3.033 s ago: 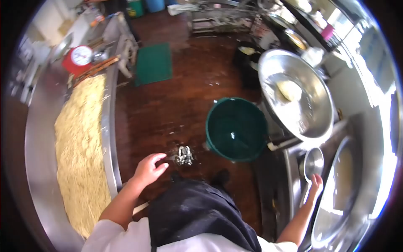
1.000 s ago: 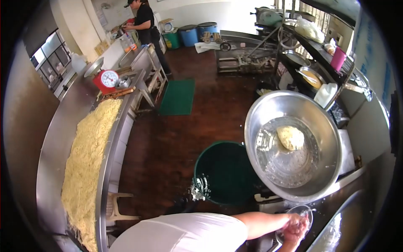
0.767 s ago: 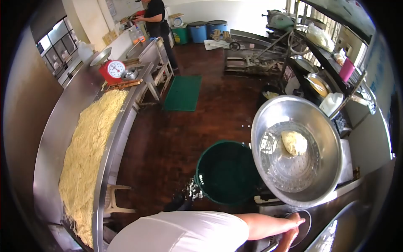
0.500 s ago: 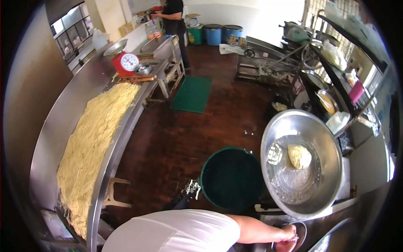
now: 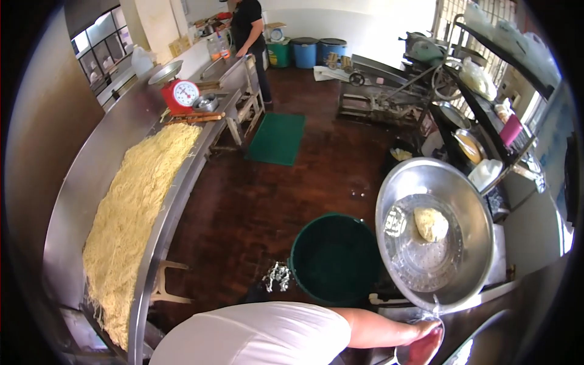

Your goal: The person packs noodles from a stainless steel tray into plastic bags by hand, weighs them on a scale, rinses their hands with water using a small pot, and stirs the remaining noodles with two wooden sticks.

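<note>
Close by, between four and five o'clock, the left hand (image 5: pixel 424 329) and right hand (image 5: pixel 426 347) meet over a small metal bowl (image 5: pixel 441 340); I can't tell how their fingers are set. At five stands a green tub (image 5: pixel 331 258), at four a big basin (image 5: pixel 394 188) holding a pale lump (image 5: pixel 431 225). Noodles (image 5: pixel 140 225) lie on the bench (image 5: pixel 67 225) toward eight; beyond, a scale (image 5: pixel 184 94) at ten, a person (image 5: pixel 246 30) at eleven.

Red round-dial scale (image 5: pixel 180 97) on stainless counter (image 5: pixel 148 267); green rectangular mat (image 5: pixel 277 139) on brown floor (image 5: pixel 243 201); two blue lidded drums (image 5: pixel 305 55) by white wall (image 5: pixel 359 23).
</note>
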### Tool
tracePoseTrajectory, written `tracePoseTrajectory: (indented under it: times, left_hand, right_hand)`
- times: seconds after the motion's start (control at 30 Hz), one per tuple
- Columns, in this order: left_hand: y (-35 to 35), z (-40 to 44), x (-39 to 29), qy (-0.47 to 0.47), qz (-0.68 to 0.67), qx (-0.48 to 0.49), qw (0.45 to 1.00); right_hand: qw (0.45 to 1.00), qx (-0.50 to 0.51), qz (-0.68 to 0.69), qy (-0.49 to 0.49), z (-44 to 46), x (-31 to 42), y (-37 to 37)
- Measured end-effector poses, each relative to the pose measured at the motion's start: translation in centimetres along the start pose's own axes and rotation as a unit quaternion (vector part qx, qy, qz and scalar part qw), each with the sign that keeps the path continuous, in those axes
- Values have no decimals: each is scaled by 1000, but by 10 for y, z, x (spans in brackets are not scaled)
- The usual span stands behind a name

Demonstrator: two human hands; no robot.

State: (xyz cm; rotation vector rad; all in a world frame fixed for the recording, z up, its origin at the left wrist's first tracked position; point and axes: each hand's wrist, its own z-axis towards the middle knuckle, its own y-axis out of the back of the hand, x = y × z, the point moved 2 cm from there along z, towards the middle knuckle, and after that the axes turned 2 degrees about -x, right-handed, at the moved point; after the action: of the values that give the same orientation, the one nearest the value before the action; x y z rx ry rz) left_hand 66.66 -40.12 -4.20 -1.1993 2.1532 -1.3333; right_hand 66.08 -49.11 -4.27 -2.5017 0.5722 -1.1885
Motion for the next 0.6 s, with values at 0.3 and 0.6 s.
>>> tracePoseTrajectory:
  times: [0.3,0.6]
  left_hand:
    - [6,-6,6,-268,483,-360,752]
    - [18,-9,-6,-188,434,-167,865]
  right_hand:
    - [992,-121,-43,-2,35,-41,43]
    - [966,-135,-157,155,-54,1,-14]
